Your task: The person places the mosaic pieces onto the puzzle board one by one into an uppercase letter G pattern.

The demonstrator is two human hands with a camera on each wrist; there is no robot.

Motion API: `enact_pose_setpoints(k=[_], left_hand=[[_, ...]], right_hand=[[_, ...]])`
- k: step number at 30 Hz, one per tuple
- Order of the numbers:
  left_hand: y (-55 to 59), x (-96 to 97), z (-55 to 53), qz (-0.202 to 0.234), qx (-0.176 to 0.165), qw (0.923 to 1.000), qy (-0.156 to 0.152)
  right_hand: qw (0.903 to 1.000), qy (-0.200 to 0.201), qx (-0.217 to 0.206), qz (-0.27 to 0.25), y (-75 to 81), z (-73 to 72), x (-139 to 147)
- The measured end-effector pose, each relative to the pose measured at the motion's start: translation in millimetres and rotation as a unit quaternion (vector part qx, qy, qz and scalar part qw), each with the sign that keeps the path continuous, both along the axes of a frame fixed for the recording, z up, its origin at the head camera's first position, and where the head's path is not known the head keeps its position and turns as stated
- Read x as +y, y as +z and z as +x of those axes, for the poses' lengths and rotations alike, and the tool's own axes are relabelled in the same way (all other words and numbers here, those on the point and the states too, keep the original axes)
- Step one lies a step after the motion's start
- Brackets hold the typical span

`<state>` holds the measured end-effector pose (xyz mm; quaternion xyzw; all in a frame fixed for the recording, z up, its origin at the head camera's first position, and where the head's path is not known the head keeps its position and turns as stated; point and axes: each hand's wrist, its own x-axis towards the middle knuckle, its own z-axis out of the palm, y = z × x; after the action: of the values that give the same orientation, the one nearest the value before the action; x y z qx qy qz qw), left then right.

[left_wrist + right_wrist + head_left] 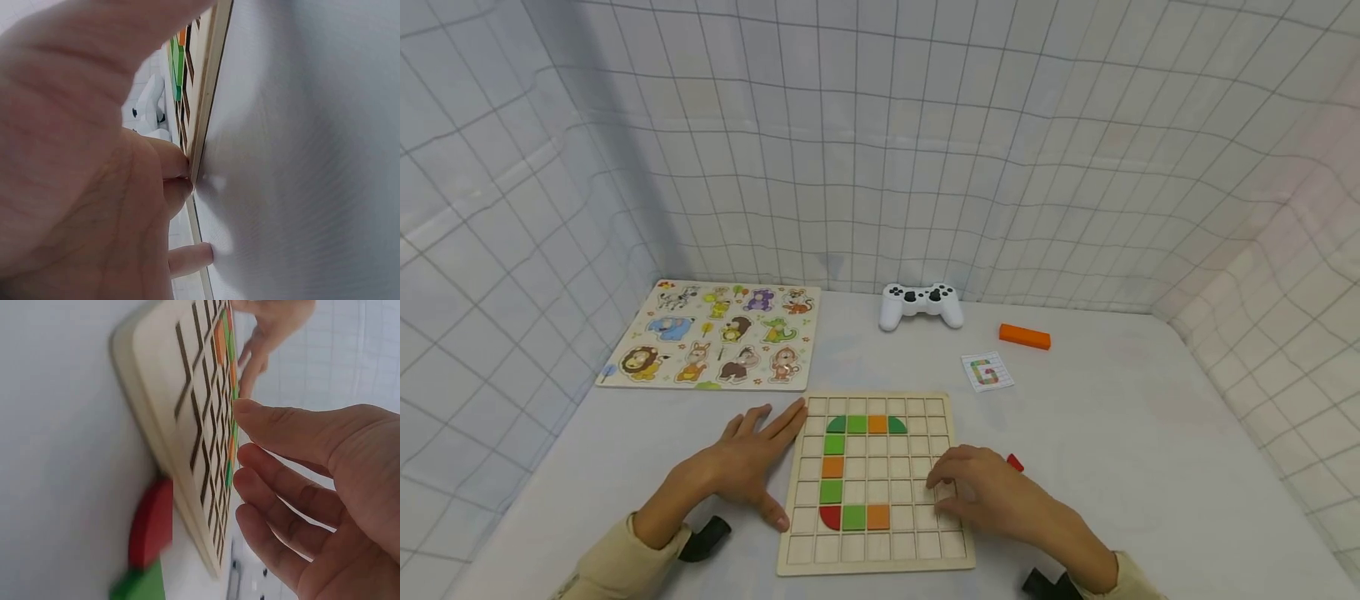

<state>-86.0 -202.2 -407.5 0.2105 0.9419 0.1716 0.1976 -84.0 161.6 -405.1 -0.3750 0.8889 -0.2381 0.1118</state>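
Note:
A wooden grid board (877,468) lies in front of me, bearing green and orange square tiles, two dark green quarter-round tiles (897,425) and a red quarter-round tile (831,517), set in a C-like outline. My left hand (741,458) is spread along the board's left edge, with fingertips and thumb against it. Over the board's right side is my right hand (992,492), its fingers slightly bent and thumb apart, holding nothing. In the right wrist view a red piece (152,522) and a green piece (140,584) lie beside the board, below that hand.
A small pattern card (987,372) lies beyond the board's right corner, with an orange bar (1025,337) behind it. At the back is a white game controller (921,307). An animal puzzle board (700,333) sits back left. Gridded cloth walls (850,167) surround the table.

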Motion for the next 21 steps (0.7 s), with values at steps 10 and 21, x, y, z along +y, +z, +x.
enact_pose_setpoints(k=[10,21], left_hand=[[-0.2,0.2,0.3,0.004,-0.007,0.9999,0.006],[-0.3,0.4,-0.5,0.005,-0.003,1.0000,0.005]], right_hand=[[0.9978,-0.059,-0.018,0.022,4.3,-20.7,53.3],[0.9968,-0.052,-0.055,0.024,4.6,-39.6,98.3]])
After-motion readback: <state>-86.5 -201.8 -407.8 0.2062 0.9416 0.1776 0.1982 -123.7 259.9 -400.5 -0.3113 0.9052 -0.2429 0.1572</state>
